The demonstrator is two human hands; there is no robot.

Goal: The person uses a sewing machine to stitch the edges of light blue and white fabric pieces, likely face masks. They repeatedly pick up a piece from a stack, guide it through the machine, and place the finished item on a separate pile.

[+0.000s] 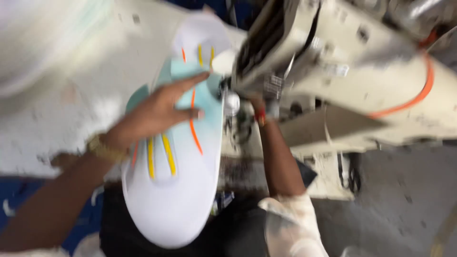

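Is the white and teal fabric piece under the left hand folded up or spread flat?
Spread flat: the fabric piece lies open under the left hand, its yellow and orange stripes showing along its length.

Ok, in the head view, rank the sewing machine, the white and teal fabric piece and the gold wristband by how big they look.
1. sewing machine
2. fabric piece
3. wristband

The picture is blurred, but the gaps are plain.

The bulky cream-coloured metal sewing machine (352, 62) blocks you above and to the right. Left of it, the worn white tabletop (62, 123) lies open; a pale blurred bundle (43, 38) crowds its far-left corner.
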